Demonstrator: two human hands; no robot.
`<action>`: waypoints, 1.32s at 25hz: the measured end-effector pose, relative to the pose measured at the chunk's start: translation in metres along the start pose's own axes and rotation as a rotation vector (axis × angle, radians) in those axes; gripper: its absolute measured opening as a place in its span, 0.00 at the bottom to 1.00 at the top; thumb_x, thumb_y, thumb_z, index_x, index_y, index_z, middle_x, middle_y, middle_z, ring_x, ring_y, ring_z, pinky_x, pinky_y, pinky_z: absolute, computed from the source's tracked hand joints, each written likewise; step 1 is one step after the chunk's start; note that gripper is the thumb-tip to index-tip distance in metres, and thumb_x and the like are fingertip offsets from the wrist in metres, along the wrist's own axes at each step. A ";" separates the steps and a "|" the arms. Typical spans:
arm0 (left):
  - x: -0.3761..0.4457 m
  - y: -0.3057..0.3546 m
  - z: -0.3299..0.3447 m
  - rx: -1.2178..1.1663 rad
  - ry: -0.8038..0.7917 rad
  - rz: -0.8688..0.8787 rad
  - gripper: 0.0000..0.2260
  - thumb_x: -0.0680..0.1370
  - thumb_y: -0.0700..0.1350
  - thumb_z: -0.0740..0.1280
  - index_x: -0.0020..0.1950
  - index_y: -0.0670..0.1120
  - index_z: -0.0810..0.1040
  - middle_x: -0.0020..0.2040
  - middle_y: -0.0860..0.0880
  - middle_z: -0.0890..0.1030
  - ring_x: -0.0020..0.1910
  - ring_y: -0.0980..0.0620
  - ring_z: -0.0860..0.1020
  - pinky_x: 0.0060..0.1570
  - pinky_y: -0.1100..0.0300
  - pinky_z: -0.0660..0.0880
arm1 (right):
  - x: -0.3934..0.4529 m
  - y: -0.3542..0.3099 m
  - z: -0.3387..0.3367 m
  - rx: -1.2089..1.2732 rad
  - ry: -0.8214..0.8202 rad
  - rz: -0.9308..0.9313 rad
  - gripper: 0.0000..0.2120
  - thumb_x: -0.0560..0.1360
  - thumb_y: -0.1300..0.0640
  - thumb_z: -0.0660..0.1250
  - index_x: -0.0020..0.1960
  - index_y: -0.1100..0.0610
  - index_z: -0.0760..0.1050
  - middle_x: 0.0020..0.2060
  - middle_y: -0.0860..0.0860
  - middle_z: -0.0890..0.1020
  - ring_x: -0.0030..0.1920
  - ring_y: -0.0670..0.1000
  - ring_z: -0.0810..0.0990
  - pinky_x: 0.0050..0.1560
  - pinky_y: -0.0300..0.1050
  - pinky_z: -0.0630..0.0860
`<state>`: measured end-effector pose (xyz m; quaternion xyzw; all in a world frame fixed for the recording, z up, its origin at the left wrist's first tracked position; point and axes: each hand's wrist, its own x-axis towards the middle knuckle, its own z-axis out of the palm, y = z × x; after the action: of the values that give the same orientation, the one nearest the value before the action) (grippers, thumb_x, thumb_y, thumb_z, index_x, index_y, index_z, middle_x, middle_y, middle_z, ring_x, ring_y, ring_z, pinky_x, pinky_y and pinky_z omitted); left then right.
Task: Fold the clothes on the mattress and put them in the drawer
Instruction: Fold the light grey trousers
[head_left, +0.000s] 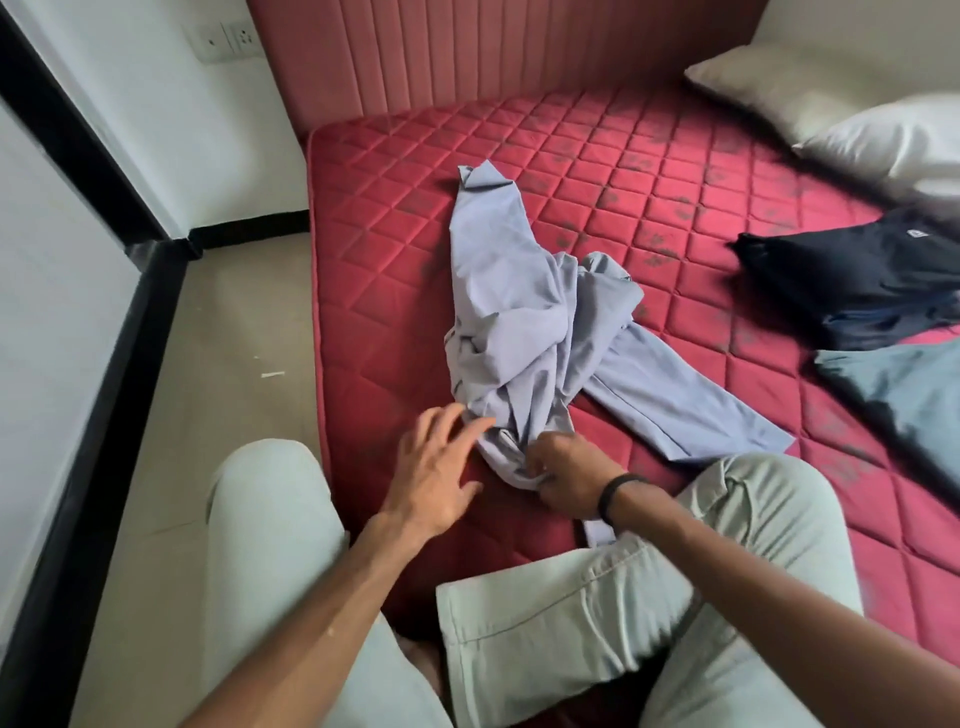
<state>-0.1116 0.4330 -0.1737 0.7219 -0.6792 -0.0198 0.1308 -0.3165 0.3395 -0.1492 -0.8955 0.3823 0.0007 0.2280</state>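
- On the red quilted mattress (649, 171), crumpled lavender cotton garment (524, 332) unfolded; right hand (566, 475) pinches its hem, left hand (436, 467) spread wide.
- At three o'clock, dark navy garment (857, 280) and teal cloth (904, 389) await; nothing stowed, I judge.

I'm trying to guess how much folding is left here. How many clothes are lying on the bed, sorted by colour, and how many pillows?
Lavender-grey garment, crumpled, gripped by the right hand, left hand open beside it: 1
Black garment: 1
Grey-blue garment, partly cut off by the frame edge: 1
White pillows: 2
Total: 3 clothes and 2 pillows, 5 things on the red mattress.
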 end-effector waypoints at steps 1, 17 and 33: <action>0.007 0.010 -0.002 0.014 -0.006 0.066 0.31 0.69 0.57 0.77 0.70 0.58 0.74 0.67 0.50 0.73 0.68 0.46 0.70 0.63 0.48 0.71 | -0.007 0.006 -0.018 0.022 0.018 -0.011 0.09 0.68 0.63 0.68 0.45 0.56 0.82 0.44 0.55 0.84 0.47 0.61 0.82 0.44 0.47 0.75; 0.219 0.176 -0.395 -1.740 0.400 -0.115 0.11 0.80 0.29 0.57 0.45 0.42 0.72 0.34 0.41 0.78 0.28 0.47 0.80 0.24 0.54 0.80 | -0.031 -0.065 -0.273 0.339 1.151 -0.056 0.17 0.72 0.54 0.74 0.58 0.55 0.72 0.46 0.48 0.82 0.45 0.51 0.80 0.49 0.50 0.78; 0.150 0.027 -0.787 0.156 0.721 -0.169 0.15 0.72 0.56 0.72 0.35 0.45 0.81 0.40 0.41 0.82 0.41 0.43 0.78 0.42 0.56 0.71 | -0.123 -0.216 -0.683 -0.173 0.862 -0.205 0.26 0.65 0.33 0.78 0.42 0.56 0.82 0.30 0.50 0.83 0.30 0.45 0.79 0.35 0.42 0.75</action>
<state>0.0362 0.4112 0.6140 0.7438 -0.5272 0.2765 0.3038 -0.3739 0.2749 0.5726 -0.8631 0.3502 -0.3628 -0.0289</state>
